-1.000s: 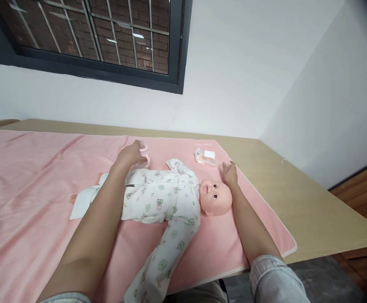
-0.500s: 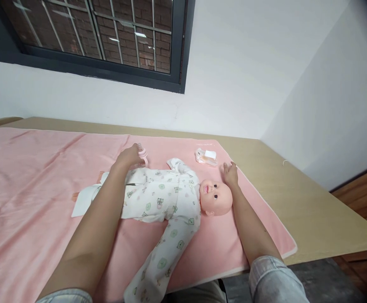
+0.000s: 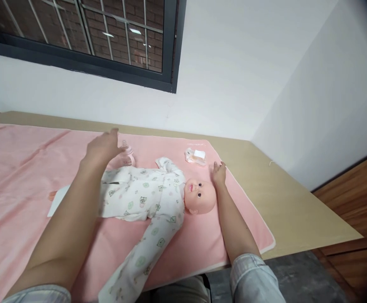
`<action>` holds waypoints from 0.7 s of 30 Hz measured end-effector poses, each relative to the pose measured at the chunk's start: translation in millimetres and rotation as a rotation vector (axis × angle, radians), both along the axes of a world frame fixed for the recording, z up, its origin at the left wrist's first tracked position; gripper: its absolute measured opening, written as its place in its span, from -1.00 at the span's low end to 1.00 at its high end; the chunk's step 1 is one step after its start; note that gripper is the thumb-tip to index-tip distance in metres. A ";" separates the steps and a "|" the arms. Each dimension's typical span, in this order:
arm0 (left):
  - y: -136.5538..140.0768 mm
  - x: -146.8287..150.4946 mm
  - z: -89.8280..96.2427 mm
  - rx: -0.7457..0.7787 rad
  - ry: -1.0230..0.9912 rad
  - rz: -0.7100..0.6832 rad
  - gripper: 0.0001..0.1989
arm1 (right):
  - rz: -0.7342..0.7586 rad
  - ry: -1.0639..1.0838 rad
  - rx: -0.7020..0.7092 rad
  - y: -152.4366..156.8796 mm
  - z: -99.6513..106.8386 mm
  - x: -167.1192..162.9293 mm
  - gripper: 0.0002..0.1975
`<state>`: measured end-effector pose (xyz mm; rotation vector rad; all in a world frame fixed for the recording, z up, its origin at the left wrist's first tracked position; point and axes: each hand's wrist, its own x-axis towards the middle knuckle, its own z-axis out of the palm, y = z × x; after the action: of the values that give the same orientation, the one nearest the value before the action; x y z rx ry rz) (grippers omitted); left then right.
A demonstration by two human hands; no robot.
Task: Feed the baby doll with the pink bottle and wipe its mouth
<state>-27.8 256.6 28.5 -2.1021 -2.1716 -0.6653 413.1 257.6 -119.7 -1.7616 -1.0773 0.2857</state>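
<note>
My left hand (image 3: 103,146) is raised above the pink blanket (image 3: 171,240), thumb and fingers apart, with nothing in it. Just right of its fingertips stands a pink baby bottle (image 3: 128,155), apart from the hand. A baby doll (image 3: 206,197) lies face up, its head to the right, in a white printed baby gown (image 3: 145,193). One long sleeve stretches toward the near edge. My left forearm hides most of the doll's lower body. Beyond the doll's head, my right hand (image 3: 219,173) rests on the blanket with its fingers stretched out, holding nothing.
A small clear packet with a white label (image 3: 196,156) lies on the blanket behind the doll's head. The wooden table (image 3: 284,210) extends past the blanket to the right. A white wall (image 3: 211,84) and a barred window (image 3: 120,38) stand behind.
My left hand has moved up and left, away from the baby bottle, which shows more fully now. The view has shifted right. My right hand stays beside the doll's head.
</note>
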 end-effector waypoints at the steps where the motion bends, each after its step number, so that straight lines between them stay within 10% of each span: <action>1: -8.6 11.3 6.9 0.121 0.036 -0.031 -0.15 | -0.006 0.005 0.012 0.6 -0.3 0.3 -0.34; 5: -30.9 73.7 22.9 0.266 -0.010 -0.415 -0.49 | -0.029 -0.052 0.131 0.1 0.9 0.6 -0.37; 11: -30.1 171.8 14.9 -0.212 -0.072 -0.974 -0.51 | 0.057 -0.260 0.401 -10.5 9.7 -6.4 -0.49; 14: -24.8 211.4 6.3 -0.610 -0.088 -1.044 -0.49 | 0.211 -0.355 0.337 -15.7 12.5 -16.1 -0.50; 21: -8.8 261.0 -15.7 -0.986 -0.047 -0.991 -0.47 | 0.410 -0.473 0.168 -18.1 17.3 -39.5 -0.54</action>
<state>233.2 247.8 12.8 -3.6710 -1.4113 0.5572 373.6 239.6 -102.4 -1.4796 -1.7548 0.0182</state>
